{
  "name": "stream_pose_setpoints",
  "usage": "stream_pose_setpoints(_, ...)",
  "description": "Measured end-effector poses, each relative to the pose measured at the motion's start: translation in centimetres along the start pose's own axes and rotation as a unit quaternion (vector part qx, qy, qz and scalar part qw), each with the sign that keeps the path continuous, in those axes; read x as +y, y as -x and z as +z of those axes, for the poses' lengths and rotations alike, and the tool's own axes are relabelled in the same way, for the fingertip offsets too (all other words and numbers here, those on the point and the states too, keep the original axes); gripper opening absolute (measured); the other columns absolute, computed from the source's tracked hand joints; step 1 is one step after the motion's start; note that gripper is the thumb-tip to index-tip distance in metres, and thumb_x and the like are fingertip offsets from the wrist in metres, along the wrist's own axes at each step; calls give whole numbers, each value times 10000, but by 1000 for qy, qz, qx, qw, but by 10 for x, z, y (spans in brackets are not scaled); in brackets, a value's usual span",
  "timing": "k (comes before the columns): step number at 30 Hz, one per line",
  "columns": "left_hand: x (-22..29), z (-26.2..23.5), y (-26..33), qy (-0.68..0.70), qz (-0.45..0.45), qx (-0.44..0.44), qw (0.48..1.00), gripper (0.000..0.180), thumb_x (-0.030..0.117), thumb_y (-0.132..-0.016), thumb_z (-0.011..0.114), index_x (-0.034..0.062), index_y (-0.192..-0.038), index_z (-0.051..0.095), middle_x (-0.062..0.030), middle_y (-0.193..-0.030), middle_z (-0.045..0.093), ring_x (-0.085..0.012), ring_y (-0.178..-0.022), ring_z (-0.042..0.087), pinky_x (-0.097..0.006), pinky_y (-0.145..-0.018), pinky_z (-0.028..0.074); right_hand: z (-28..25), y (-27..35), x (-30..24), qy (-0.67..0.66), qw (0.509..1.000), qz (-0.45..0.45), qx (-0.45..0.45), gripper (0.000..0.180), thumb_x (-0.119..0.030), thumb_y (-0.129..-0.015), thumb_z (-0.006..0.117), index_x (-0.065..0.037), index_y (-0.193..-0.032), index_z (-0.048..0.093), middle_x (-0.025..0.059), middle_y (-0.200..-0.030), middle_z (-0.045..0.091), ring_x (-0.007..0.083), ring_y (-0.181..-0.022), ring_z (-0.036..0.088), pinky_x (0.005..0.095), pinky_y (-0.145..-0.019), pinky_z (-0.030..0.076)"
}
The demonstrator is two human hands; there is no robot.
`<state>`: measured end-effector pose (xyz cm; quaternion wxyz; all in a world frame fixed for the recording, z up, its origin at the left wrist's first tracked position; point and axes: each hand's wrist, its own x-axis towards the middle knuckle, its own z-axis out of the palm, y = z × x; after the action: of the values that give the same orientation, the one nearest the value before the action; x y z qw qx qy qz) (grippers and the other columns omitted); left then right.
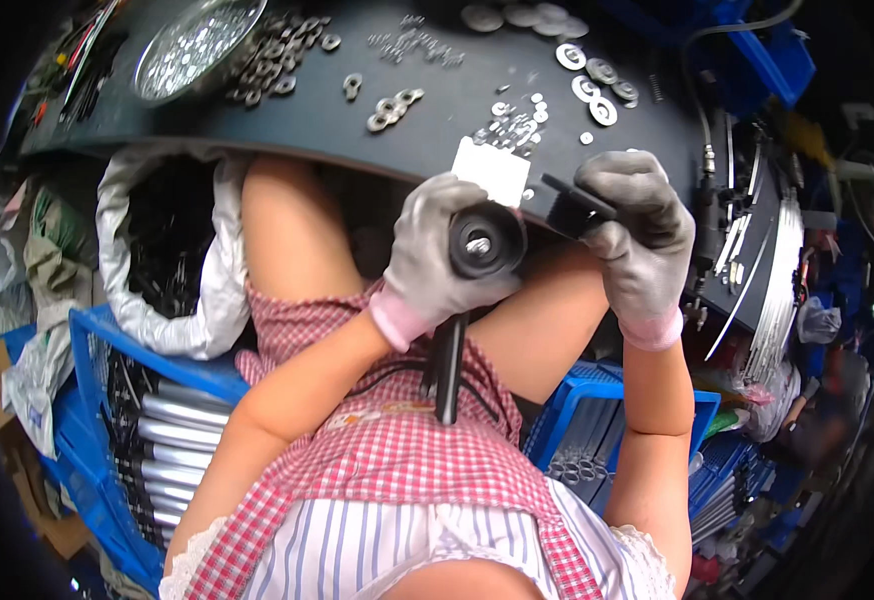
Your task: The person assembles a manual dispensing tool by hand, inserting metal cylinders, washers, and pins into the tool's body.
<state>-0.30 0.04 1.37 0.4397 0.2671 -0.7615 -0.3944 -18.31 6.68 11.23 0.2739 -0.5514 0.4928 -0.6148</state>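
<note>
Below the dark grey workbench [437, 95], a seated person in grey knit gloves works over the lap. Far left of the bench, a blue plastic crate [92, 340] holds a row of shiny silver metal tubes [172, 425], with a white-lined sack of dark parts [172, 250] just above it. On the bench's upper left stands a round metal bowl of small bright pieces [197, 42], beside a scatter of steel washers and nuts [387, 105]. Just under the bench's front edge, the left hand [432, 255] is wrapped, fingers curled tight, around a black round-headed part with a bolt at its centre [482, 240], whose long black shaft [449, 365] hangs down over a red-and-white checked apron [397, 450]. Right of it, the right hand [632, 225] is clenched on a small black rectangular block [572, 208], held just beside the round head. A white card [492, 170] lies on the bench edge behind both hands. Farther right, curved steel strips [772, 280] lean by the bench.
</note>
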Motion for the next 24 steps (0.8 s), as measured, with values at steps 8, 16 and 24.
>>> stream_pose_setpoints(8,-4,0,2,-27,-4,14,1000,812,358,-444,868,98,-1131,521,-117,-1128,563,-352,-1118,518,-460,-986,421,35,26,27,-268,953,126,69,253,-169,-905,652,-28,-1099,571,148,-1122,655,236,-1041,634,353,-917,508)
stream_pose_setpoints(16,-5,2,3,-15,1,19,1000,808,360,-445,880,102,-1125,527,-114,-1122,563,-351,-1096,532,-458,-974,425,36,30,28,-290,949,84,91,286,-159,-882,675,-32,-1116,573,144,-1146,639,265,-1065,623,391,-948,493)
stream_pose_setpoints(24,-5,-1,0,-19,-5,-3,1000,821,198,-457,856,81,-1189,503,-132,-1192,539,-319,-1164,515,-406,-1010,410,34,28,24,-252,960,43,111,327,-159,-855,709,-36,-1124,568,147,-1170,621,270,-1096,603,413,-968,479)
